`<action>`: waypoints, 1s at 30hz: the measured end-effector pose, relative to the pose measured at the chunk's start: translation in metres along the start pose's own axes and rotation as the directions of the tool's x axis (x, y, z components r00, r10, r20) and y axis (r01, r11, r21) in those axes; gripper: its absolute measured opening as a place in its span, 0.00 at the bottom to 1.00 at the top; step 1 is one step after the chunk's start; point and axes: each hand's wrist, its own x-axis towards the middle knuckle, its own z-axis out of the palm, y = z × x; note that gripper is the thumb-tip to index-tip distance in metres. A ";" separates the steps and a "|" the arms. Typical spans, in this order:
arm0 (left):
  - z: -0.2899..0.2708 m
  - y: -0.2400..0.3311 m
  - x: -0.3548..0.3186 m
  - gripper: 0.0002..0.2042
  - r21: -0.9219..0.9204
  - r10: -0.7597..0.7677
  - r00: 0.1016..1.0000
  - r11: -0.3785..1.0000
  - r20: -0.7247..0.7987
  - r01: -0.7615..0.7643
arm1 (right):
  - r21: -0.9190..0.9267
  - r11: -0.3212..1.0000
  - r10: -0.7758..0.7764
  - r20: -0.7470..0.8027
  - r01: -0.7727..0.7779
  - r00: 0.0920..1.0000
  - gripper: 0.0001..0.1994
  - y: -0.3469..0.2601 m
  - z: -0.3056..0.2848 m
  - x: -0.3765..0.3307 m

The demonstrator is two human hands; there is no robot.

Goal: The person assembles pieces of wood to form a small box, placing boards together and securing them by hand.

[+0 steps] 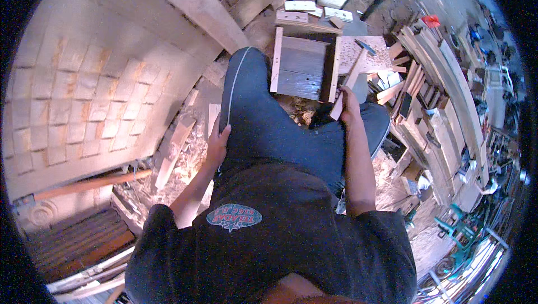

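In my right hand (pixel 350 104) is a hammer (pixel 354 71), gripped near the end of its pale wooden handle. Its dark metal head points away from me, over a light board with small specks. My left hand (pixel 217 146) is low beside my left thigh, next to a pale piece of wood (pixel 214 112). Its fingers are partly hidden, so any grip on that wood is unclear. Between and beyond my knees stands an open wooden box (pixel 277 60) with light edges and a grey inner panel. Several small pale blocks (pixel 300 6) lie past its far side.
A stone-patterned wall (pixel 84 96) rises on the left, with a long board (pixel 207 12) near it. Piled timber offcuts (pixel 417 108) and long planks (pixel 459 80) crowd my right. Wood shavings (pixel 193 150) cover the ground, and a green tool (pixel 462 225) lies at lower right.
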 end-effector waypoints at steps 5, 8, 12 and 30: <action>0.000 0.003 0.003 0.29 0.060 0.005 1.000 0.998 0.003 -0.006 | 0.188 0.982 -0.038 0.043 0.030 0.998 0.07 -0.021 0.030 -0.033; 0.001 0.006 -0.002 0.28 0.159 -0.018 0.999 0.987 -0.044 0.025 | 0.236 0.971 -0.054 0.080 0.034 0.995 0.09 -0.024 0.034 -0.040; 0.003 0.012 -0.002 0.28 -0.031 0.006 1.000 0.999 0.001 -0.006 | 0.255 0.967 -0.031 0.146 -0.007 0.989 0.10 -0.021 0.030 -0.033; -0.010 -0.014 0.003 0.25 0.001 -0.158 0.984 0.987 0.087 0.159 | -0.093 0.896 -0.441 -0.295 0.434 0.847 0.09 -0.026 0.039 -0.035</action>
